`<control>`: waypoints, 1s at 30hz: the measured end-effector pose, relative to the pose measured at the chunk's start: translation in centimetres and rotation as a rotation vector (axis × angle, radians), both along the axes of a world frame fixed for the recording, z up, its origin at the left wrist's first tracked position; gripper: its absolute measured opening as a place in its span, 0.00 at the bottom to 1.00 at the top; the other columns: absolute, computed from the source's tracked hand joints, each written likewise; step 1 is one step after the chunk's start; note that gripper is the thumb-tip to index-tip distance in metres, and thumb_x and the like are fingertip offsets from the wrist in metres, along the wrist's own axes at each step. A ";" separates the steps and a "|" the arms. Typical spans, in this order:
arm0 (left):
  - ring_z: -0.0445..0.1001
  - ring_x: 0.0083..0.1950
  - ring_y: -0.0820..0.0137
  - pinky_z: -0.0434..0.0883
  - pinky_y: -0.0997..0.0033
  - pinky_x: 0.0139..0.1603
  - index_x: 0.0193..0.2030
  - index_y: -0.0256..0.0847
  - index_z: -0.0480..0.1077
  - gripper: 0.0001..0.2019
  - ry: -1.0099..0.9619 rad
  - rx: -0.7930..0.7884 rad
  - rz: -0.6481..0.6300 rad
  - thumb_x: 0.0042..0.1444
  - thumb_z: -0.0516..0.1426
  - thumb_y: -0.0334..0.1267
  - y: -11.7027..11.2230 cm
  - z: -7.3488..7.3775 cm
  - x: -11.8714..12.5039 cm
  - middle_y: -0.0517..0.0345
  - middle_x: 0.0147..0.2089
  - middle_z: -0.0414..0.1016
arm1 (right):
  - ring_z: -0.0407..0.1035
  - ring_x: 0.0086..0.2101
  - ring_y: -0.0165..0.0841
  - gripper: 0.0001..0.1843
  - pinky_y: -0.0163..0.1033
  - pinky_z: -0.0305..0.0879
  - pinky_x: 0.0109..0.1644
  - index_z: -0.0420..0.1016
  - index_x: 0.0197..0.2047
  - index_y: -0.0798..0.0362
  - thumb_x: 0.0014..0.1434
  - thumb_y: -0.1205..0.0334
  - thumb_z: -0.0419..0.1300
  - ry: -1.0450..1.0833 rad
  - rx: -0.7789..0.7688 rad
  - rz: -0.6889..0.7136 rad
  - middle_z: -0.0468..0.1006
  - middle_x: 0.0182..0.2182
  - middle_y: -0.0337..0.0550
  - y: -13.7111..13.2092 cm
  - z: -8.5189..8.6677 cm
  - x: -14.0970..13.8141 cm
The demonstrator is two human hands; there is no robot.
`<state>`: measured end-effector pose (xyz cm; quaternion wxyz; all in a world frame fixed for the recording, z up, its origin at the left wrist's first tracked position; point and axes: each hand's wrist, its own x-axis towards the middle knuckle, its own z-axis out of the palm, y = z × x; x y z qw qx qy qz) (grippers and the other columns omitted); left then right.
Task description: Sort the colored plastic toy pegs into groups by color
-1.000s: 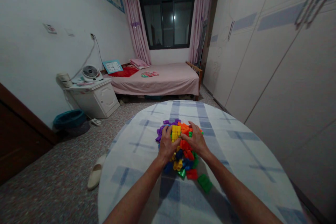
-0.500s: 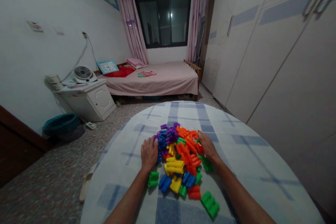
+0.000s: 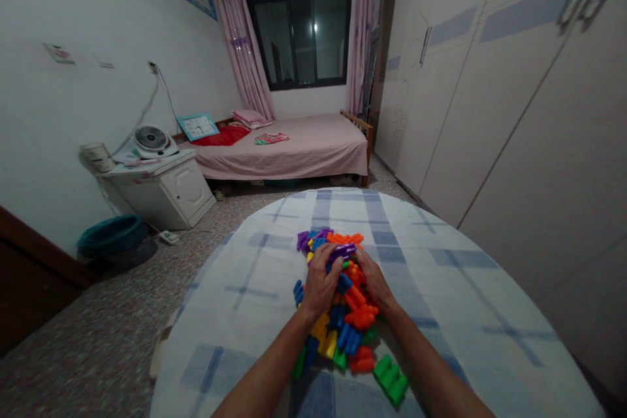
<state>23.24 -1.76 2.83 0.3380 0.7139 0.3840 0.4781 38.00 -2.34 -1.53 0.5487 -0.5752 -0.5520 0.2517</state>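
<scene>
Both hands on pile of toy blocks (image 3: 361, 317) atop cloth-covered table (image 3: 230, 313).
L hand (image 3: 321, 287) at pile's L side, R hand (image 3: 375, 281) at its R, fingers curved in, purple block (image 3: 345, 250) btwn them; can't tell if either grips a pc. Pile's mid-table, orange, yellow & blue pcs showing below hands; green block (image 3: 390, 380) nr R forearm (image 3: 428, 359), just off pile.

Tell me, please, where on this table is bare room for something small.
Bare tablecloth shows left of the block pile, right of the right hand, and beyond the pile toward the bed. It is crowded between that hand and the left hand, and nearer, down to the green block.
</scene>
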 end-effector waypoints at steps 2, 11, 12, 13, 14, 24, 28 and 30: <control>0.65 0.59 0.65 0.60 0.58 0.63 0.53 0.43 0.69 0.16 0.005 0.017 -0.101 0.60 0.51 0.42 -0.7 0.8 1.1 0.52 0.56 0.69 | 0.67 0.52 0.36 0.30 0.48 0.61 0.58 0.70 0.53 0.53 0.63 0.43 0.41 0.038 -0.010 0.036 0.73 0.52 0.47 -0.2 -0.1 0.4; 0.63 0.62 0.63 0.57 0.55 0.65 0.51 0.41 0.70 0.19 0.179 0.115 0.307 0.62 0.44 0.45 7.7 -1.6 -6.2 0.49 0.57 0.68 | 0.63 0.54 0.41 0.31 0.54 0.55 0.61 0.72 0.49 0.49 0.60 0.38 0.41 -0.137 0.027 -0.264 0.73 0.51 0.49 1.3 -2.3 6.5; 0.62 0.62 0.62 0.55 0.52 0.66 0.51 0.41 0.69 0.19 0.248 0.110 0.338 0.61 0.44 0.45 9.3 -2.7 -7.4 0.48 0.57 0.68 | 0.63 0.54 0.41 0.31 0.54 0.54 0.62 0.72 0.50 0.49 0.59 0.37 0.42 -0.150 0.020 -0.233 0.72 0.51 0.48 2.2 -2.4 7.0; 0.62 0.63 0.61 0.52 0.49 0.67 0.50 0.41 0.70 0.19 0.320 0.114 0.329 0.60 0.45 0.44 10.7 -3.8 -8.3 0.47 0.56 0.69 | 0.62 0.55 0.41 0.32 0.54 0.54 0.62 0.72 0.50 0.49 0.59 0.36 0.42 -0.159 0.008 -0.194 0.72 0.51 0.48 3.1 -2.5 7.3; 0.62 0.63 0.60 0.51 0.48 0.67 0.49 0.40 0.70 0.18 0.380 0.119 0.279 0.59 0.46 0.43 12.0 -4.8 -9.0 0.46 0.56 0.70 | 0.62 0.55 0.41 0.33 0.54 0.53 0.62 0.72 0.51 0.49 0.58 0.36 0.42 -0.163 -0.009 -0.157 0.72 0.52 0.48 4.2 -2.5 7.5; 0.67 0.59 0.64 0.60 0.58 0.63 0.52 0.39 0.70 0.23 0.183 -0.069 -0.019 0.59 0.44 0.50 14.2 -5.6 -3.1 0.49 0.55 0.72 | 0.64 0.55 0.40 0.35 0.52 0.54 0.63 0.68 0.57 0.52 0.58 0.36 0.45 -0.143 -0.155 0.021 0.72 0.54 0.48 8.1 -1.6 4.7; 0.71 0.54 0.65 0.63 0.61 0.60 0.51 0.39 0.71 0.24 0.043 -0.231 -0.090 0.60 0.44 0.51 12.6 -3.4 -1.7 0.51 0.51 0.75 | 0.66 0.53 0.39 0.34 0.50 0.56 0.61 0.66 0.59 0.49 0.58 0.38 0.48 0.031 -0.175 0.073 0.74 0.52 0.46 7.5 -0.9 4.7; 0.70 0.55 0.64 0.62 0.61 0.60 0.50 0.38 0.72 0.23 0.024 -0.281 -0.137 0.58 0.48 0.51 11.2 -2.2 -0.7 0.50 0.52 0.74 | 0.66 0.54 0.39 0.34 0.50 0.54 0.62 0.69 0.57 0.51 0.56 0.37 0.50 0.100 -0.162 0.119 0.74 0.52 0.46 7.3 -0.5 4.6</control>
